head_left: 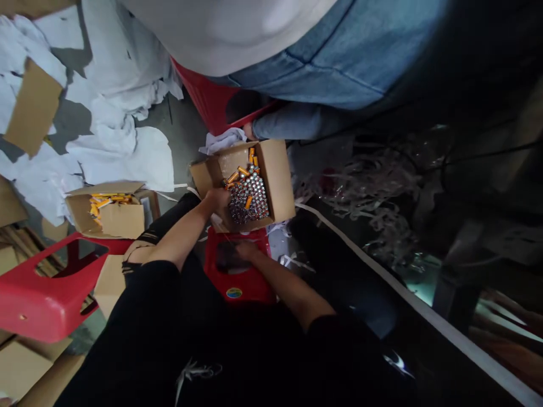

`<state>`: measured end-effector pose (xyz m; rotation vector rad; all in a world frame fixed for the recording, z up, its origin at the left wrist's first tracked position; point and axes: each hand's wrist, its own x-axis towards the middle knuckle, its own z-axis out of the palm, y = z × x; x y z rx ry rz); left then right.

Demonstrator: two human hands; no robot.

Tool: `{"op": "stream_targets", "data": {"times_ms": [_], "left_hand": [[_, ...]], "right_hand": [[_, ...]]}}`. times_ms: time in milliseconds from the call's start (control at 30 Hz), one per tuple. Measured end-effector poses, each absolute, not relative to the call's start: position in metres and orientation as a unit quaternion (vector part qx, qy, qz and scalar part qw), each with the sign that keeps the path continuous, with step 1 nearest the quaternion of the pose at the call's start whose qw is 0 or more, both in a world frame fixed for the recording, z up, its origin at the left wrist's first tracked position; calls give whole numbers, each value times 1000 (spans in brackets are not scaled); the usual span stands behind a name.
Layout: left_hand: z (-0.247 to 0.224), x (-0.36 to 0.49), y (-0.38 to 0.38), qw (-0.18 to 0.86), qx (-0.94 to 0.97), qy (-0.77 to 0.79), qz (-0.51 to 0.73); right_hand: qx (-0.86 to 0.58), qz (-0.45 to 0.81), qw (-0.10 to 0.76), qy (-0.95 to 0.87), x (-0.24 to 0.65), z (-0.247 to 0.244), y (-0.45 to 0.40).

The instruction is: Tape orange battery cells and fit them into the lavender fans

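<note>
An open cardboard box (278,181) stands in front of me, with many small cylindrical batteries (252,195) inside. Most stand upright with their metal ends showing; several orange-sleeved ones lie loose on top. My left hand (217,200) is at the box's left side, beside the batteries. Its fingers are curled, and what they grip, if anything, is hidden. Below the box, my right hand (246,251) hovers over or touches the red plastic stool (241,285) between my legs. Blur and dim light obscure its fingers.
A smaller cardboard box (123,220) with orange batteries sits at left near another red stool (38,297). White cloth or sheeting (127,152) covers the floor at upper left. Another person in jeans (322,68) is close ahead. Tangled pale strips (382,198) lie at right.
</note>
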<state>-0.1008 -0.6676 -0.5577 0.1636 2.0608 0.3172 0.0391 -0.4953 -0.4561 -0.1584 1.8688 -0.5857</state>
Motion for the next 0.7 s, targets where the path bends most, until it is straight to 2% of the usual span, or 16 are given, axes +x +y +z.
{"op": "stream_targets", "data": {"times_ms": [100, 233, 400, 700], "left_hand": [[-584, -103, -645, 468, 64, 874, 116], [-622, -107, -629, 416, 25, 903, 102], [-666, -95, -625, 448, 42, 883, 130], [-717, -114, -643, 511, 149, 830, 169]], "right_hand": [[-25, -236, 568, 788, 33, -476, -495], [51, -199, 540, 816, -19, -536, -482], [78, -173, 542, 819, -55, -596, -461], [109, -247, 498, 824, -55, -616, -425]]}}
